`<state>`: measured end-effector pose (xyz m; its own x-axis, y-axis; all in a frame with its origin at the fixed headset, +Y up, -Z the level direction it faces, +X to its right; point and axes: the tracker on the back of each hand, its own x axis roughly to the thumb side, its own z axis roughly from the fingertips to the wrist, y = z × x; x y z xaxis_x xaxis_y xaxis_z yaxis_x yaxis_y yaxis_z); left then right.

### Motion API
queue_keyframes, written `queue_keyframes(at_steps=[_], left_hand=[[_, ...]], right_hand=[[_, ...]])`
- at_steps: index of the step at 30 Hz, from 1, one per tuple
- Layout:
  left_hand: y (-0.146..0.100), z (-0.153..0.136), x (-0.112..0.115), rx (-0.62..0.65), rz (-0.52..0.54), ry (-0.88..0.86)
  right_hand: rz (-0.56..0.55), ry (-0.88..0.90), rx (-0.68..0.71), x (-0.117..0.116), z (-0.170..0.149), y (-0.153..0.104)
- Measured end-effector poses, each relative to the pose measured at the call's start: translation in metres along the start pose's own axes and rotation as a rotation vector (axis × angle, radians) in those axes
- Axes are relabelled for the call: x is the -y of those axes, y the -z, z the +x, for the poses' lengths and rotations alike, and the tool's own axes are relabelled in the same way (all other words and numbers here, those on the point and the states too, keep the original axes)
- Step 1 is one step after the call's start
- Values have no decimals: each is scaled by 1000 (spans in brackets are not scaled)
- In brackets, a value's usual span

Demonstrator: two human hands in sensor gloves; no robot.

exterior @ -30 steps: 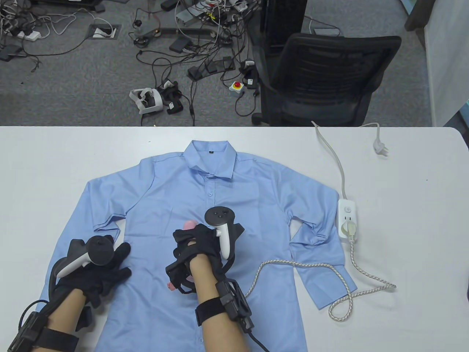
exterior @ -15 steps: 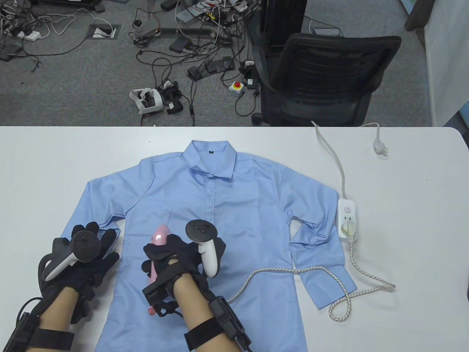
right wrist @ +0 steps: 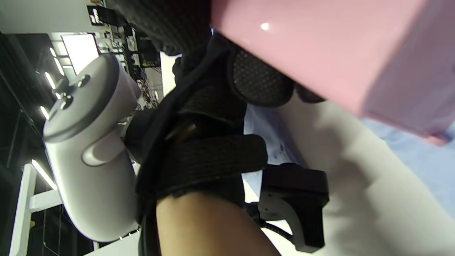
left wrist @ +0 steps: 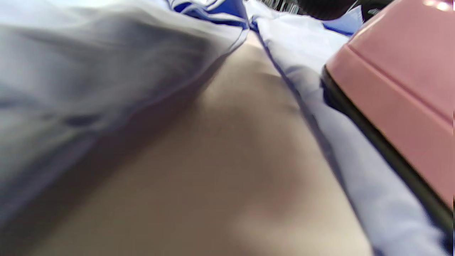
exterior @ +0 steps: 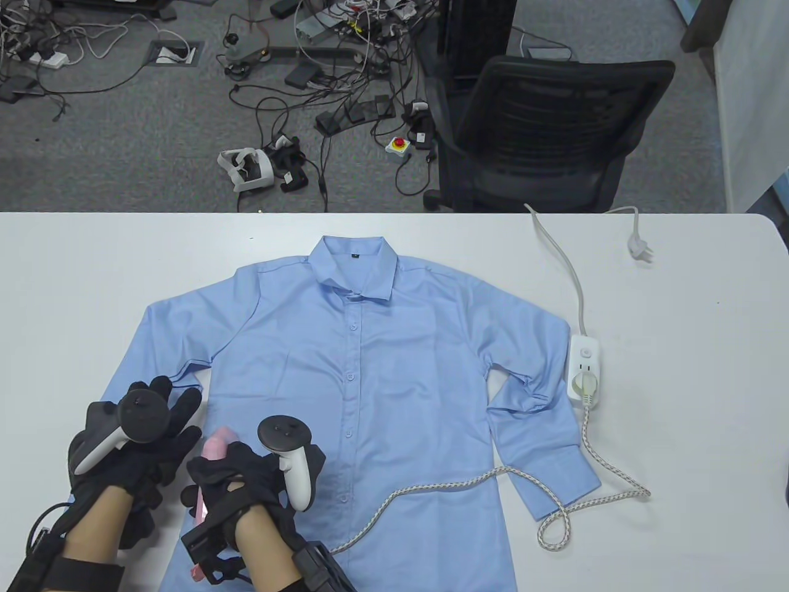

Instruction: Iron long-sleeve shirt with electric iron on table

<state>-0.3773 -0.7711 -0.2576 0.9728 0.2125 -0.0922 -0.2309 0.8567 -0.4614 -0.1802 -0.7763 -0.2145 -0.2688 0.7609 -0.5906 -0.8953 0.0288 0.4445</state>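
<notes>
A light blue long-sleeve shirt [exterior: 370, 370] lies flat on the white table [exterior: 678, 382], collar away from me. My right hand [exterior: 231, 478] grips the handle of a pink electric iron [exterior: 212, 453] standing on the shirt's lower left front panel. The iron's pink body [left wrist: 401, 89] fills the right of the left wrist view and the top of the right wrist view [right wrist: 320, 53]. My left hand [exterior: 151, 431] lies flat with fingers spread, pressing the shirt's left sleeve beside the iron.
The iron's braided cord [exterior: 468, 484] runs across the shirt's hem to a white power strip [exterior: 584, 370] right of the shirt. A black office chair [exterior: 542, 135] stands beyond the table's far edge, with cables on the floor.
My right hand has drawn the iron down and left across the front panel toward the hem. The left hand slid left onto the sleeve. The cord trailed along.
</notes>
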Motion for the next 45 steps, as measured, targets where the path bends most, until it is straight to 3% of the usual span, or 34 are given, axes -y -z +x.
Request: queue_keyframes(at_steps=[4, 9, 17, 22, 33, 38, 45], left_hand=[[4, 0, 7, 8, -56, 1], [7, 0, 7, 51, -45, -1], [12, 0, 15, 56, -173, -60], [11, 1, 13, 40, -156, -44], [11, 2, 13, 31, -165, -42], [10, 3, 13, 31, -178, -44], [10, 3, 13, 30, -182, -44]], right_hand=[[-28, -40, -15, -4, 2, 4], [-48, -57, -32, -5, 4, 4], [-89, -52, -74, 12, 6, -1], [-106, -40, -92, 23, 5, -4], [-234, -50, -129, 72, -6, -26], [-394, -92, -139, 95, -12, -42], [-449, -121, -167, 110, -14, -50]])
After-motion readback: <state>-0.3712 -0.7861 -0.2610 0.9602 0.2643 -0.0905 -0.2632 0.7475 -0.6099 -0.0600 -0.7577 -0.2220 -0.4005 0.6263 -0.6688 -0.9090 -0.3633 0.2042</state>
